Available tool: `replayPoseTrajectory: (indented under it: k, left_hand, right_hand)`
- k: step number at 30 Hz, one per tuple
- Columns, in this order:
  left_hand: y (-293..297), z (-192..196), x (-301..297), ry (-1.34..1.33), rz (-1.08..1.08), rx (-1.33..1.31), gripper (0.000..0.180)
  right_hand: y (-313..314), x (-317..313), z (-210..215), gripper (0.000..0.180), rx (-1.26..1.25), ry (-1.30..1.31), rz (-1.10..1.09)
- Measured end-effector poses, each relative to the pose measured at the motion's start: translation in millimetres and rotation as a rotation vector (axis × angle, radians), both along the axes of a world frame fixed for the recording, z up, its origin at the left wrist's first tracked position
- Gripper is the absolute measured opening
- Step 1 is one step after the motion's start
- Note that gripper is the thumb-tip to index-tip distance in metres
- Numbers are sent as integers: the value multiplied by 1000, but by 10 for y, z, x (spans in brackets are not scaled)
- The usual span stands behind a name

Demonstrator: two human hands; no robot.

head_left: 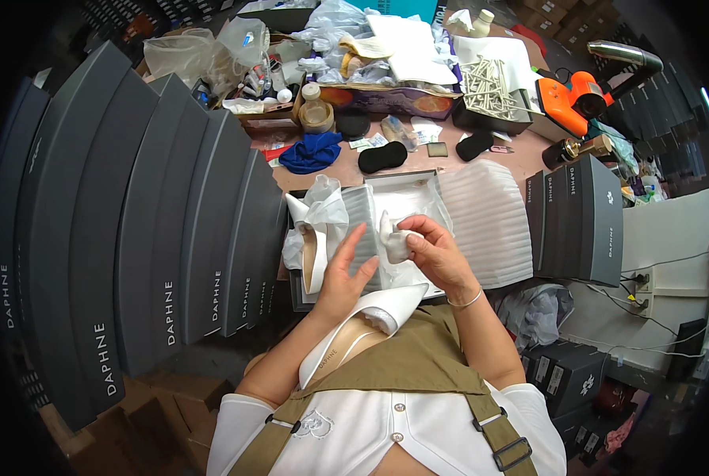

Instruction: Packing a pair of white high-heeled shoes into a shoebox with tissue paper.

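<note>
Cluttered with bags, bottles and scraps of cloth, the brown worktable (521, 163) carries an open shoe box (406, 181) lined with white tissue paper, just in front of the person. A tall row of dark grey box lids (132, 222) leans along the left side, and a smaller stack of grey boxes (578, 218) stands to the right, with a sheet of ribbed white foam (489, 218) lying between that stack and the open box. The right hand (438, 254) pinches a crumpled wad of white paper (394, 242) between thumb and fingers, holding it above the box. The left hand (343, 274) has its fingers spread and straight, palm turned towards the wad, and rests against a white pointed shoe (362, 329) that lies on the person's lap with its toe pointing up towards the box; whether the thumb grips the shoe cannot be told. A second white shoe (313, 246) sits at the left edge of the box beside a clear plastic bag (323, 202). An orange power tool (580, 99) lies at the far right of the table.
</note>
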State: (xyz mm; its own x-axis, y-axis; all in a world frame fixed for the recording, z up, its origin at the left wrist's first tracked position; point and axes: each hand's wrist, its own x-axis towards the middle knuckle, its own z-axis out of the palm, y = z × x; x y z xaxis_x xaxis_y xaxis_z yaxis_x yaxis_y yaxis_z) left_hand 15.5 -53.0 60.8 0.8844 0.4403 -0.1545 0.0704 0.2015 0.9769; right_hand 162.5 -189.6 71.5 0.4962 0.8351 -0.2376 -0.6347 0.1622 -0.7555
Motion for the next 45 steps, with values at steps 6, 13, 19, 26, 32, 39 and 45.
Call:
replayPoseTrajectory:
  k: [6, 13, 19, 26, 32, 39, 45]
  left_hand:
    - [-9, -186, -41, 14, 65, -8, 20]
    - [13, -150, -117, -103, 208, -376, 14]
    - [7, -78, -84, -117, 142, -299, 12]
    - [26, 35, -67, -116, 15, 207, 9]
    - [47, 93, -152, -161, -36, 114, 11]
    - [15, 122, -127, -253, 5, 43, 8]
    - [4, -27, -91, -22, -37, 270, 10]
  right_hand:
    - [48, -28, 98, 33, -29, 32, -15]
    - [-284, 283, -186, 22, -41, 57, -284]
    - [-317, 270, 171, 12, -277, -611, -280]
    - [70, 61, 742, 37, -273, -1498, 4]
    - [28, 169, 393, 39, -318, -1385, 306]
    - [37, 123, 215, 18, -263, -976, 374]
    - [-12, 168, 199, 16, -67, -548, 33]
